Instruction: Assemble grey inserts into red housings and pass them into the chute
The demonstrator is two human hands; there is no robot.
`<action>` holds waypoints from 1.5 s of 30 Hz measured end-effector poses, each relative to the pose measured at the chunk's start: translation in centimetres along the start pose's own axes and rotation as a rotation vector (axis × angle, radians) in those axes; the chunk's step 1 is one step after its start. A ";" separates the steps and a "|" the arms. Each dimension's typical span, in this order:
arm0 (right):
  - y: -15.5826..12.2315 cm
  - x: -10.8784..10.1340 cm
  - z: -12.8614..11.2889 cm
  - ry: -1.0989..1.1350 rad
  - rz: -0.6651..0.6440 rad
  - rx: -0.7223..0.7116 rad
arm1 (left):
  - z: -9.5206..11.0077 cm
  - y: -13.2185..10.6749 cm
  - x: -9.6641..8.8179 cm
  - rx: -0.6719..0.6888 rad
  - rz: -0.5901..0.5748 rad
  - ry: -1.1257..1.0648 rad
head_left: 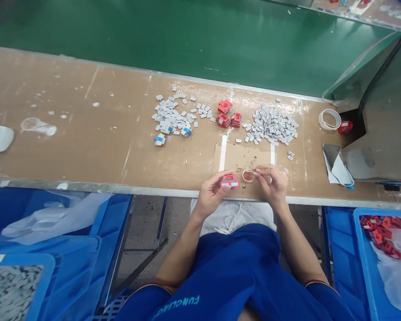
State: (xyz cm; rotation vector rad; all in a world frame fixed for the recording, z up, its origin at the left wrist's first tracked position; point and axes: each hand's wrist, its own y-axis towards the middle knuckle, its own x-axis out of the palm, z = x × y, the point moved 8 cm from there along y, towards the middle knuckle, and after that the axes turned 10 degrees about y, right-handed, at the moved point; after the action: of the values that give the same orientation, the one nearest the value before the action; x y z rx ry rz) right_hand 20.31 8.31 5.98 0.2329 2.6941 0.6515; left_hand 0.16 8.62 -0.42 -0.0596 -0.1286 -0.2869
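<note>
Centrally, red part [229, 181], crate [359, 267] seemingly holding more

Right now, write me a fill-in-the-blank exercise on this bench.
The left hand holds a part coloured ____.
The small tape roll is in the ____ hand.
Between the grey piles lie ____ loose red parts.
Missing: red; right; three.

Red part [229, 181], level, just beside small tape roll [248, 175]
</note>
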 end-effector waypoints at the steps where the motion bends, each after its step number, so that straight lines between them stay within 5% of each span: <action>1: -0.2 -0.1 0.3 0.014 0.007 0.019 | 0.0 0.0 -0.2 0.007 0.010 -0.008; 8: -2.3 -1.4 3.4 0.184 0.205 0.349 | -0.3 0.3 -1.4 0.008 0.035 0.151; 12: -2.6 -1.5 3.5 0.289 0.285 0.416 | 0.0 0.2 -1.3 0.069 0.041 0.245; 16: -2.3 -1.6 1.5 0.274 0.287 0.365 | -0.2 -0.1 -1.0 0.070 0.027 0.275; 25: -0.6 1.8 -4.7 0.119 -0.010 0.010 | 0.1 -0.3 -0.8 0.124 0.020 0.418; 38: -0.9 3.2 -5.0 0.012 -0.071 -0.108 | 1.6 -0.3 -0.6 0.238 0.023 0.482; 45: -1.7 -0.3 -3.2 0.050 0.096 0.043 | 0.9 -0.2 -1.1 0.154 0.016 0.359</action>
State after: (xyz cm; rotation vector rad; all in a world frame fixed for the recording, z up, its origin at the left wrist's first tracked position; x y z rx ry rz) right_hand 19.27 5.45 7.97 0.3639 2.7611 0.6361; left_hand -1.07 8.84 0.27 0.1438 0.2066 -0.2670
